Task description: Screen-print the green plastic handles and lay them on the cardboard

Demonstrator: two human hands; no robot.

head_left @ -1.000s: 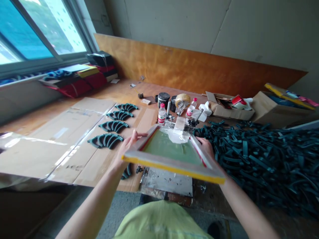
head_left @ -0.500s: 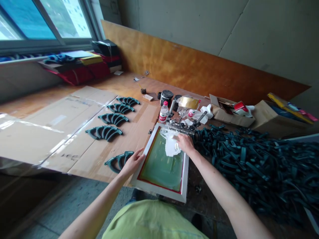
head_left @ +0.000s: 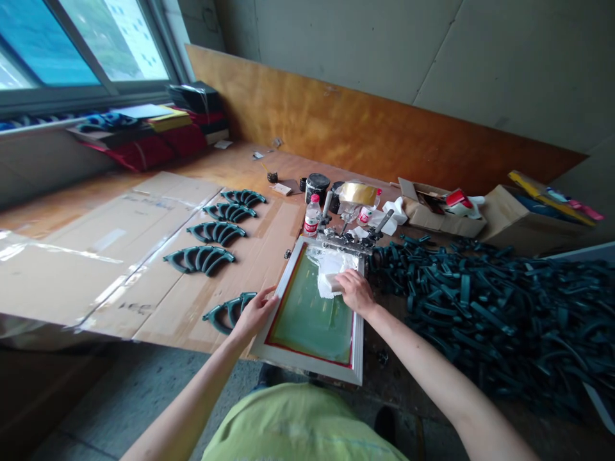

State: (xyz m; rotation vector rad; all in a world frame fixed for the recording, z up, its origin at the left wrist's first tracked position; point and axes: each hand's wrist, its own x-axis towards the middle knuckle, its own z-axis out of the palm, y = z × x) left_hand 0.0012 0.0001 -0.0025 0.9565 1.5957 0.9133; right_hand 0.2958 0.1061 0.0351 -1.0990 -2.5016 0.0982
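Note:
A screen-printing frame point(head_left: 283, 349) with green mesh and a red border lies flat on the bench in front of me. My left hand point(head_left: 254, 312) rests on its left rail, fingers curled over the edge. On the mesh near the far end, my right hand point(head_left: 354, 291) is closed on a small white squeegee block point(head_left: 330, 282) in a patch of white ink. A metal clamp point(head_left: 346, 240) holds the frame's far edge. A set of dark green curved plastic parts point(head_left: 229, 310) lies just left of my left hand.
More sets of green curved parts point(head_left: 198, 258) lie in a row on flattened cardboard point(head_left: 96, 256) to the left. A large heap of the same parts point(head_left: 500, 314) fills the right side. Bottles point(head_left: 312, 216), an ink tub point(head_left: 316, 187), tape and open boxes point(head_left: 432, 214) stand behind the frame.
The frame was raised at an angle in both hands a second ago; it now lies flat. My right hand moved onto the mesh and has drawn the white block slightly toward me.

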